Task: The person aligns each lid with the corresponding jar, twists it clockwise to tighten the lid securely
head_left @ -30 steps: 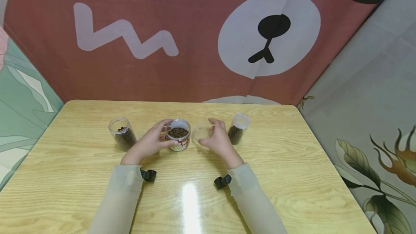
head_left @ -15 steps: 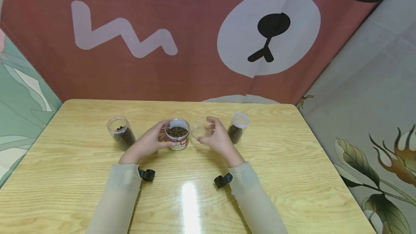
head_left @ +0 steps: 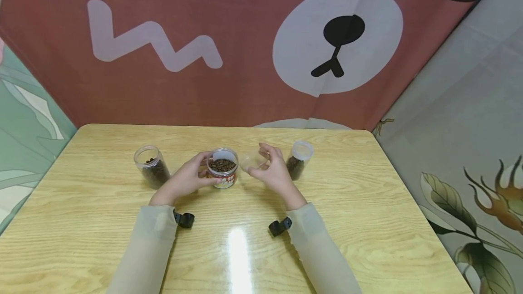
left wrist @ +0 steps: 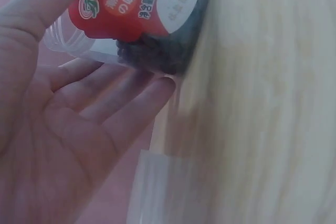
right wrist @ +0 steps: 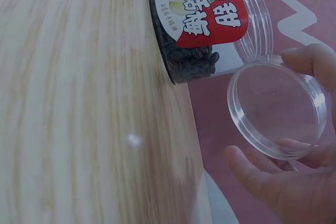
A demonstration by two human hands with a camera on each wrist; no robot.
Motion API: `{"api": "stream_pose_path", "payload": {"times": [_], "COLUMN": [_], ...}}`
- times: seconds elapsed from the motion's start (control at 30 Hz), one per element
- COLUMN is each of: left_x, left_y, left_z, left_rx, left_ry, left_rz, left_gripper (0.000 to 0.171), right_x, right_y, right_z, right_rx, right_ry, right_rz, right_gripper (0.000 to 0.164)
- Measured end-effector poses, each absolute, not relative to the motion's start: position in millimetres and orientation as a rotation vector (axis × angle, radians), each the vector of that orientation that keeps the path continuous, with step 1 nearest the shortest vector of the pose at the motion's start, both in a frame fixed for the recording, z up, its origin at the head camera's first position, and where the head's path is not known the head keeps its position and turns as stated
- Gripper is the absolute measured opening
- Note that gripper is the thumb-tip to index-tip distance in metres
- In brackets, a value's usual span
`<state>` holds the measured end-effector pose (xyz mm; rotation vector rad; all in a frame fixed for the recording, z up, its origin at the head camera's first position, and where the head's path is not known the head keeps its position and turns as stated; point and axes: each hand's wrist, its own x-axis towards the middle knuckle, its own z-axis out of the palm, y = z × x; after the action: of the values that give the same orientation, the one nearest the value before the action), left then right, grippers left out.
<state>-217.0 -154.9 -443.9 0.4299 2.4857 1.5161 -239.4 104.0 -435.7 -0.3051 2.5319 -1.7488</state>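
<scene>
Clear lid [right wrist: 278,109] has tilted, pinched by right grip [head_left: 274,171], left grip [head_left: 185,178] clasping jar [head_left: 223,170], left bottle [head_left: 155,174] and right bottle [head_left: 296,167] flanking both.

The worktop [head_left: 367,239] has a light wood-grain surface and rounded far corners, with an elongated light reflection [head_left: 239,257] toward its near side. Beyond the far edge stands a reddish-brown backdrop [head_left: 184,94] bearing a pale zigzag [head_left: 149,31] and a whitish oval [head_left: 302,44] with black nose markings [head_left: 344,29]. Leaf-patterned green fabric [head_left: 28,121] flanks the left edge; grey fabric [head_left: 449,94], creased and printed with botanical motifs [head_left: 451,201], flanks the right.
</scene>
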Motion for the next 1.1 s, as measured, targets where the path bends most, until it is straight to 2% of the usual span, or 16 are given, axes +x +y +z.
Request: {"api": "stream_pose_path", "payload": {"times": [0.2,0.53,1.1], "left_x": [-218.4,-220.6,-219.7], "left_y": [-149.8,-145.2,-156.8], "left_z": [-447.3,-453.4,-448.5], "left_rx": [0.455,0.426,0.480], "left_ry": [2.410,2.420,2.526], "left_rz": [1.596,1.634,1.526], "left_gripper": [0.092,0.091,0.086], "right_x": [-239.3,-238.1,-236.4], "right_y": [104.6,104.2,102.4], "right_z": [-436.0,-434.2,-436.5], "right_rx": [-0.318,-0.304,-0.334], "right_ry": [2.561,2.564,2.623], "right_rz": [-1.755,-1.785,-1.739], "right_gripper": [0.080,0.088,0.076]}}
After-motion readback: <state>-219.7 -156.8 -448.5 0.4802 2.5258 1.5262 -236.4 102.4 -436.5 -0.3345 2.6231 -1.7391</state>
